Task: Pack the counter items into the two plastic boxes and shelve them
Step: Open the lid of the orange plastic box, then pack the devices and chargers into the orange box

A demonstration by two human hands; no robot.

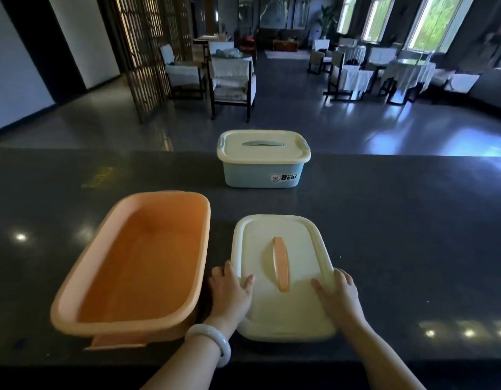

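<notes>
Both hands hold the cream lid [283, 277] flat on the counter [398, 235].

Left hand [231, 291] and right hand [339, 294] grip its near edges, thumbs on top, fingers curled; its orange handle points away. Just left, the orange box [102, 291] sits open, nothing inside. Farther back, the blue box [263, 173] is lidded.

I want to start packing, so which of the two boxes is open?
The orange box, near left on the counter, is open; the blue box farther back has its lid on.

Blue box [262, 171] contents hidden under lid [263, 145]
</notes>
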